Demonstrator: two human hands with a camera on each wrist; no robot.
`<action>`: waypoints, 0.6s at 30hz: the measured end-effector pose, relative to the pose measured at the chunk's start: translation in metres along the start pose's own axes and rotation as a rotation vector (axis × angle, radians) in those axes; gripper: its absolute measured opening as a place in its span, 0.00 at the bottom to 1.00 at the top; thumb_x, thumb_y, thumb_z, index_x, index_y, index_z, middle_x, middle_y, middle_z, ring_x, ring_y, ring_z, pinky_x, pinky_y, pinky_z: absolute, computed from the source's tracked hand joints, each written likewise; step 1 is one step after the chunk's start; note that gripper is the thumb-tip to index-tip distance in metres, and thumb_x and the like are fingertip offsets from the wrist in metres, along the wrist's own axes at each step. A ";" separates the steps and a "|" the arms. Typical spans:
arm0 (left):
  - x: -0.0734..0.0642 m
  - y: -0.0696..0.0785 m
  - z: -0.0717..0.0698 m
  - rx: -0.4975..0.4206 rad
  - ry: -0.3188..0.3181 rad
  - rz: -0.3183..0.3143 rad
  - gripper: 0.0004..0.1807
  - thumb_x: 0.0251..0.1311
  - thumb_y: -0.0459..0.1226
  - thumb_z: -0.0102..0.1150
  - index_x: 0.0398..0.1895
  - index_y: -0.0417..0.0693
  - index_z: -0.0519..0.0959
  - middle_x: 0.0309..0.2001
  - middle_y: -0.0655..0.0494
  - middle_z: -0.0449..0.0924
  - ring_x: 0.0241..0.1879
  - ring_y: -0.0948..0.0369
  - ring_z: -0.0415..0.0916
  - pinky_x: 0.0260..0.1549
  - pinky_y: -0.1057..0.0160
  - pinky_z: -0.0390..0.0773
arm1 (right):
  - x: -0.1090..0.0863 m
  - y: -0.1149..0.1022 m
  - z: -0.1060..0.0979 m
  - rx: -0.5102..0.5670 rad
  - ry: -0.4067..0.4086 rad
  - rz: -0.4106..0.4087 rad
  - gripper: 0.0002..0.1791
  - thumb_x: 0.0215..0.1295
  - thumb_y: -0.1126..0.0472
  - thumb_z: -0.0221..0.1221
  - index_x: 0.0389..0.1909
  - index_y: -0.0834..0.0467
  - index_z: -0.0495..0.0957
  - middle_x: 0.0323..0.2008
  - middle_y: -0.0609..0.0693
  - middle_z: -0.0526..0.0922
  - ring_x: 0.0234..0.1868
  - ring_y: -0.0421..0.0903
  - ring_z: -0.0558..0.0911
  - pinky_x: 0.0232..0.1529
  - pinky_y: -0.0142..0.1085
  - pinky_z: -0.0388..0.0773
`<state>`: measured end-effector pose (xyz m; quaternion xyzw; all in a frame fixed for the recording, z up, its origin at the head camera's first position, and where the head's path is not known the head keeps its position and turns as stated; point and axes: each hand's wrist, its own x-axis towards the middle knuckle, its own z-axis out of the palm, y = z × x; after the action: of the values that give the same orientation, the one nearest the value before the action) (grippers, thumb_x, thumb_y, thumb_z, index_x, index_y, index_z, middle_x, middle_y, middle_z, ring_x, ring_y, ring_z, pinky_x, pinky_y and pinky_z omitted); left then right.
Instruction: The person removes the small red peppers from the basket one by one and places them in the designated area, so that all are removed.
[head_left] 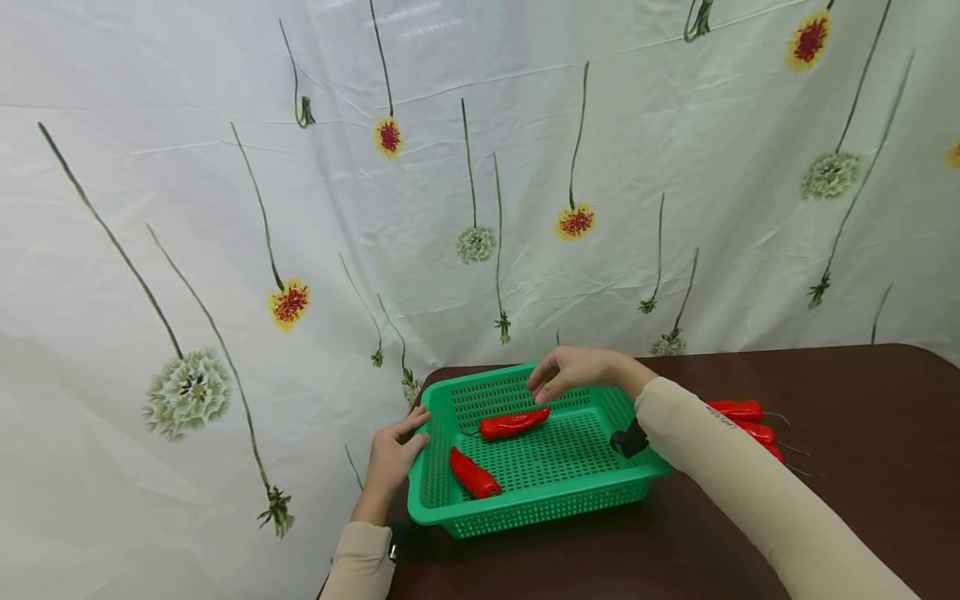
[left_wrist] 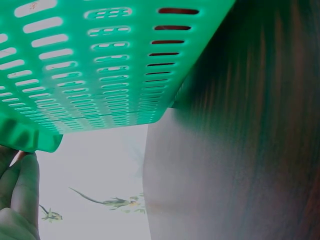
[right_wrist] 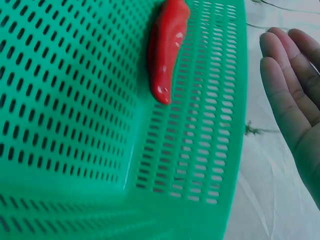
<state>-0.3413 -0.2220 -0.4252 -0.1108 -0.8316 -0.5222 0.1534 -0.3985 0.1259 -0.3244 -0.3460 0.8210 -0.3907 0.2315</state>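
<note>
A green plastic basket (head_left: pixel 547 492) with slotted walls stands on the dark table. Two red chili peppers lie inside: one pepper (head_left: pixel 514 423) towards the back wall, another pepper (head_left: pixel 474 473) near the front left. My left hand (head_left: pixel 392 457) grips the basket's left rim; in the left wrist view its fingers (left_wrist: pixel 24 185) come up against the rim's edge. Over the back part of the basket hovers my right hand (head_left: pixel 573 371), fingers loosely bent and holding nothing. The right wrist view shows those fingers (right_wrist: pixel 287 95) extended beside the rim, with the back pepper (right_wrist: pixel 169 50) below.
Several more red peppers (head_left: pixel 738 410) lie on the table to the right of the basket, partly behind my right sleeve (head_left: pixel 750 483). The brown table (head_left: pixel 862 417) reaches back to a white flower-printed curtain (head_left: pixel 420 208). Its left edge runs close to my left arm.
</note>
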 end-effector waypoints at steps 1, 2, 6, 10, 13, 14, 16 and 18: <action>0.000 0.000 0.000 0.001 -0.002 -0.002 0.21 0.64 0.27 0.57 0.61 0.37 0.79 0.69 0.45 0.72 0.74 0.47 0.63 0.71 0.42 0.63 | 0.004 0.000 0.003 -0.013 -0.015 0.005 0.24 0.69 0.59 0.62 0.62 0.64 0.77 0.58 0.56 0.83 0.56 0.48 0.83 0.61 0.47 0.79; 0.000 0.000 0.001 0.003 -0.002 -0.003 0.21 0.64 0.27 0.57 0.61 0.37 0.79 0.69 0.45 0.71 0.74 0.47 0.63 0.71 0.41 0.63 | 0.008 0.000 0.006 -0.032 -0.032 0.009 0.24 0.69 0.59 0.62 0.62 0.64 0.77 0.58 0.55 0.83 0.56 0.46 0.83 0.61 0.46 0.79; -0.001 -0.001 0.001 0.002 -0.001 -0.008 0.22 0.63 0.27 0.58 0.61 0.37 0.79 0.69 0.44 0.71 0.74 0.47 0.62 0.70 0.41 0.64 | 0.022 -0.002 0.019 -0.074 -0.097 0.039 0.24 0.68 0.58 0.63 0.62 0.62 0.77 0.58 0.56 0.82 0.56 0.44 0.82 0.60 0.45 0.79; -0.001 -0.001 0.002 -0.007 -0.010 -0.012 0.22 0.63 0.27 0.58 0.62 0.36 0.78 0.70 0.44 0.70 0.74 0.47 0.61 0.70 0.42 0.65 | 0.032 -0.006 0.030 -0.096 -0.141 0.082 0.25 0.66 0.57 0.64 0.62 0.62 0.78 0.55 0.52 0.85 0.55 0.42 0.81 0.61 0.47 0.78; -0.001 0.000 0.001 -0.021 -0.006 -0.010 0.22 0.63 0.27 0.58 0.62 0.36 0.78 0.70 0.44 0.70 0.74 0.47 0.62 0.70 0.43 0.65 | 0.039 -0.009 0.037 -0.116 -0.158 0.099 0.25 0.66 0.57 0.65 0.62 0.61 0.78 0.50 0.47 0.86 0.53 0.41 0.82 0.61 0.47 0.78; -0.001 0.000 0.001 -0.024 -0.005 -0.008 0.22 0.63 0.27 0.58 0.62 0.36 0.78 0.70 0.44 0.71 0.74 0.47 0.62 0.70 0.43 0.65 | 0.042 -0.009 0.040 -0.121 -0.165 0.101 0.25 0.65 0.57 0.66 0.62 0.61 0.78 0.50 0.47 0.86 0.53 0.40 0.82 0.61 0.47 0.79; -0.001 0.000 0.001 -0.023 -0.002 -0.002 0.22 0.63 0.27 0.58 0.61 0.36 0.79 0.69 0.44 0.71 0.74 0.47 0.62 0.70 0.43 0.65 | 0.046 -0.011 0.044 -0.136 -0.185 0.107 0.25 0.65 0.56 0.66 0.61 0.61 0.78 0.51 0.49 0.86 0.53 0.40 0.82 0.61 0.45 0.79; -0.001 0.000 0.001 -0.020 -0.001 0.000 0.21 0.63 0.27 0.58 0.61 0.36 0.79 0.69 0.44 0.72 0.74 0.47 0.62 0.70 0.43 0.64 | 0.050 -0.012 0.049 -0.145 -0.207 0.119 0.25 0.65 0.56 0.66 0.61 0.61 0.78 0.54 0.51 0.85 0.53 0.40 0.82 0.60 0.44 0.79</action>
<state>-0.3407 -0.2215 -0.4260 -0.1125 -0.8265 -0.5303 0.1521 -0.3948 0.0593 -0.3495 -0.3511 0.8378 -0.2781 0.3122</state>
